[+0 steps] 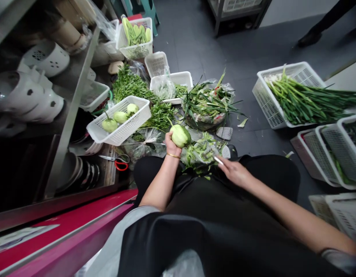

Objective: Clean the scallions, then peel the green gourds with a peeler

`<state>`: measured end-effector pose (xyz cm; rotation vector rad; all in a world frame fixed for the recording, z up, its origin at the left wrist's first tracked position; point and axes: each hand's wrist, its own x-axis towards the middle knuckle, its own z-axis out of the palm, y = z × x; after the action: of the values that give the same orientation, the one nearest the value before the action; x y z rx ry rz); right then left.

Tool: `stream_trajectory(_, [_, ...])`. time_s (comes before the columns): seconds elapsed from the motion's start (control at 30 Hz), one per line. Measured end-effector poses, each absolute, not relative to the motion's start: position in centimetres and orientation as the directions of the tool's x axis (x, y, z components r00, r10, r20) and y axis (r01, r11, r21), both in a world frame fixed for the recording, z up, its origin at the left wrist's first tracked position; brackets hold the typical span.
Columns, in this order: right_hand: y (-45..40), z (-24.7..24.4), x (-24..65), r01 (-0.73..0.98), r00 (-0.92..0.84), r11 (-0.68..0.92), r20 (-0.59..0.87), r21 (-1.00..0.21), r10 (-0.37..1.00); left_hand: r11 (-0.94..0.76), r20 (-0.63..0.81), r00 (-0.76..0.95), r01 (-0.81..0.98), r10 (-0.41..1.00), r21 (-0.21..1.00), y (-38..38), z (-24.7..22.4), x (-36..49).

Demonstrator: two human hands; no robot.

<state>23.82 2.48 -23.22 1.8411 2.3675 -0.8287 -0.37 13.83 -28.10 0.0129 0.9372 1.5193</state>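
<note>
A pale green round vegetable with a stem [180, 136] is held up in my left hand [172, 145], whose fingers wrap round its left side. To the right, my right hand [234, 171] is closed on the handle of a tool [218, 160]; the far part of the tool is blurred. Below and between the hands lies a heap of green peelings [202, 151] on plastic. Several similar green vegetables [120, 117] rest in a white basket [123, 132] left of my left hand.
Red-handled scissors [120, 164] lie on the shelf edge at left. Leafy greens [128, 85] and a pile of trimmings [208, 104] are ahead. A basket of long green stalks [303, 96] stands at right, with more baskets [325, 154] nearer. A person's leg [322, 23] shows at top right.
</note>
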Motion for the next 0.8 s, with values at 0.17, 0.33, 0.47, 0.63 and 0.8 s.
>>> stream_trajectory(0.17, [8.4,-20.7,18.5,0.82,-0.35,0.265,-0.078,-0.508,0.934,0.18,-0.517,-0.134,-0.839,0.846,0.513,13.8,-28.1,-0.1])
stream_trajectory(0.33, [4.1,-24.1,19.8,0.865,-0.373,0.233,-0.259,-0.444,0.891,0.195,-0.572,-0.151,-0.846,0.806,0.497,13.8,-28.4,-0.8])
stream_trajectory(0.47, [3.0,-23.3,21.2,0.881,-0.331,0.213,-0.228,-0.423,0.916,0.143,-0.58,-0.199,-0.859,0.79,0.491,14.2,-28.2,-0.9])
stream_trajectory(0.63, [6.4,-21.5,16.9,0.854,-0.389,0.307,-0.123,-0.421,0.913,0.069,-0.58,-0.3,-0.846,0.757,0.528,14.4,-27.5,-0.1])
stream_trajectory(0.8, [1.7,-25.1,21.1,0.876,-0.382,0.21,-0.359,-0.435,0.851,0.138,-0.495,-0.192,-0.821,0.848,0.554,14.0,-26.8,-1.7])
